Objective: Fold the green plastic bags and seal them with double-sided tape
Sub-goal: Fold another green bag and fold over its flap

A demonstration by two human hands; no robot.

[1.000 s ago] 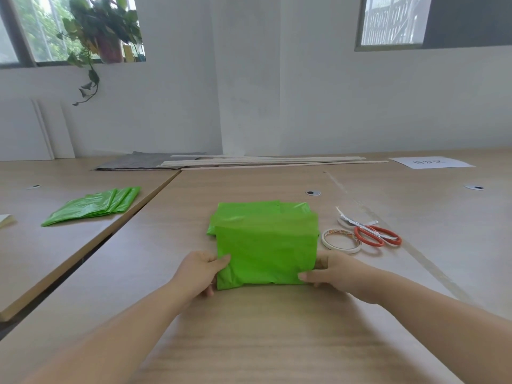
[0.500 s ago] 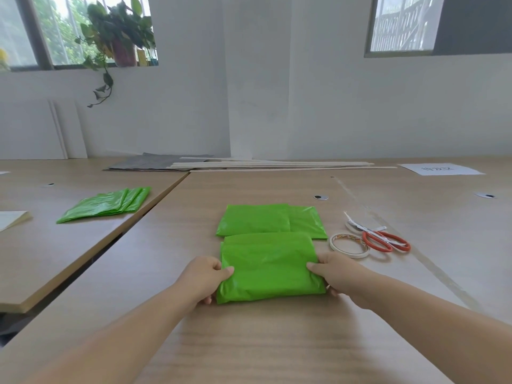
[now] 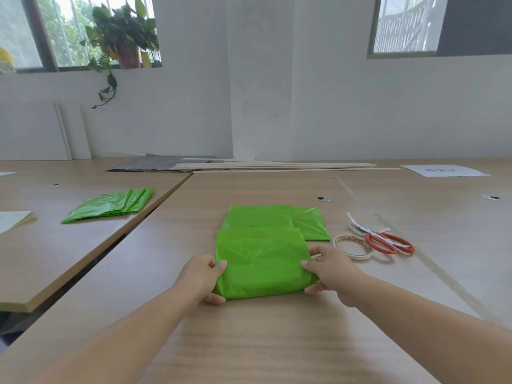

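A folded green plastic bag (image 3: 261,261) lies flat on the wooden table (image 3: 263,342) in front of me. My left hand (image 3: 201,277) pinches its left edge and my right hand (image 3: 331,268) pinches its right edge. Just behind it lie folded green bags (image 3: 274,218), side by side and partly overlapping. A roll of double-sided tape (image 3: 352,246) rests to the right of my right hand, with orange-handled scissors (image 3: 385,239) beside it.
A pile of unfolded green bags (image 3: 110,204) lies on the adjoining table at the left, near a white pad (image 3: 13,220). Long wooden strips (image 3: 277,165) and a grey sheet (image 3: 149,163) lie along the far edge. A white paper (image 3: 443,171) sits at the far right.
The bag's upper half has come down from a raised flap to lie flat on itself. Both hands keep their hold on its side edges. The folded bags behind it have come into view.
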